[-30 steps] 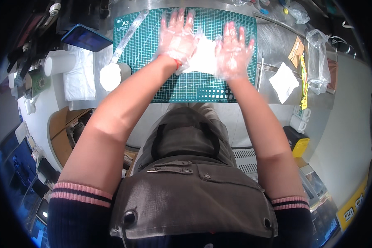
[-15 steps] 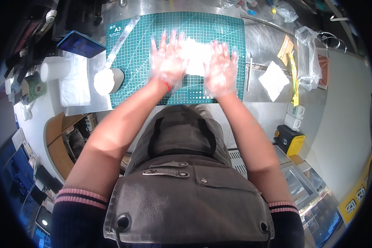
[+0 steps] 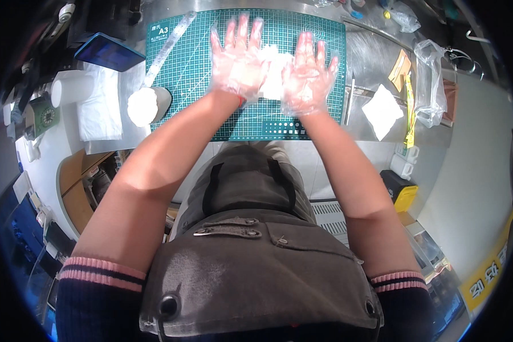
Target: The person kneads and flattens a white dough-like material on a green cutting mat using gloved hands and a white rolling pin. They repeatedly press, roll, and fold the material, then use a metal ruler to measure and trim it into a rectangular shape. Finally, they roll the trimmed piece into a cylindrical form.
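Observation:
Both hands wear clear plastic gloves and lie with fingers spread on the green gridded cutting mat (image 3: 176,102). My left hand (image 3: 239,60) covers the left part of a white, flattened piece of soft-looking material (image 3: 272,80); my right hand (image 3: 306,77) is on its right side. The piece shows between the two hands, its surface washed out by bright light and its covered edges hidden. A clear ruler (image 3: 171,43) lies left of my left hand, and a white container with a crumpled top (image 3: 148,107) stands on the mat's lower left.
On the steel worktop (image 3: 363,54) are a phone (image 3: 109,51) and white sheets (image 3: 100,119) at left. At right lie a white cloth or paper (image 3: 382,113), a yellow strip (image 3: 408,114), a brown card (image 3: 400,71) and clear plastic bags (image 3: 430,80).
Both hands drew back toward me half a second ago and have since slid forward again, away from me along the mat. Their fingers stay spread, and the white piece stays between them.

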### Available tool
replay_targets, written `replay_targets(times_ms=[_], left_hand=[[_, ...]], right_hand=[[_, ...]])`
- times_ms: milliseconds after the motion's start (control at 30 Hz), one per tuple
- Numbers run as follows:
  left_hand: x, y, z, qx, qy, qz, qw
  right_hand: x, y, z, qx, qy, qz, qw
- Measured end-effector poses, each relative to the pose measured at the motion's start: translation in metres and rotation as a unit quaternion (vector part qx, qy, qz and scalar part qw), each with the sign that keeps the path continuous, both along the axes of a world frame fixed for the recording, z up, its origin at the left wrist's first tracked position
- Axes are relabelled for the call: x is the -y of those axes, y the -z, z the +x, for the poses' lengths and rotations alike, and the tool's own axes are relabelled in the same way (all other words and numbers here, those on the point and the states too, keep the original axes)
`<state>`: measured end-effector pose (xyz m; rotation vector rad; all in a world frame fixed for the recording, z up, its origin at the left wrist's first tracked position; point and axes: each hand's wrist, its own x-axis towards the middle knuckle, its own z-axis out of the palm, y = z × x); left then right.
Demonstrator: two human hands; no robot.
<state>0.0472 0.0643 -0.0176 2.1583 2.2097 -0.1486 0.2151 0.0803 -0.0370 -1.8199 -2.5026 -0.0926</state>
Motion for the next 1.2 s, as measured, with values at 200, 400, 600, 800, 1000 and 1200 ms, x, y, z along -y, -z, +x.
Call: replay_targets(times_ms=[200,400,600,800,1000,1200], left_hand=[[0.048,-0.004,0.002,0.042,0.055,0.005,0.998],[0.117,0.010,0.004,0.170,0.099,0.078,0.977],[0.138,0.006,-0.013,0.151,0.183,0.064,0.969],[0.148,0.007,-0.052,0.215,0.252,0.082,0.940],[0.149,0.000,-0.059,0.312,0.198,0.095,0.924],[0.085,-0.017,-0.061,0.347,-0.178,0.046,0.920]], right_hand=[[0.053,0.001,0.014,-0.105,-0.015,0.014,0.994],[0.112,-0.005,0.025,-0.098,-0.026,-0.012,0.995],[0.122,-0.036,0.054,-0.090,-0.090,-0.028,0.991],[0.118,-0.043,0.069,-0.038,-0.150,-0.035,0.987],[0.139,-0.037,0.079,-0.136,-0.136,-0.097,0.976],[0.153,-0.039,0.125,-0.301,-0.007,-0.078,0.950]])
